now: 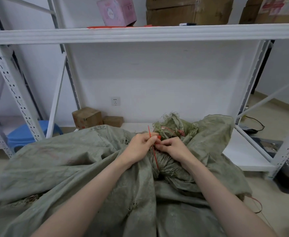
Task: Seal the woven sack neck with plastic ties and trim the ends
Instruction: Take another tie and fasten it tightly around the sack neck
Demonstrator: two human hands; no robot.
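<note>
At the foot of the white metal shelving point(140, 34), in the single head view, a large grey-green woven sack point(82, 168) lies spread across the floor with its neck point(167, 161) bunched into tight pleats between the two hands, its frayed mouth point(172, 125) fanning out just beyond them. Some red binding point(180, 131) already shows among the frayed strands near the mouth, though whether that is a finished tie is too small to tell. A red plastic tie point(155, 155) runs down across the gathered neck, its thin free end point(149, 131) standing up above the knuckles, so by my reading this tie is being fed or drawn through its head and is not yet snugged; the tail is plainly untrimmed, and no cutter is visible near the hands. The left hand point(141, 147) is curled nearly closed, thumb and forefinger pinched on the upright strip of the tie, heel resting on the sack. The right hand point(172, 147) is likewise curled, its fingertips point(159, 147) pressed together at the small red tab point(158, 137) of the tie against the neck; whether they grip the tab itself or only steady it I cannot tell. What is left, as I judge it: pull this tie tight, then clip the ends.
</note>
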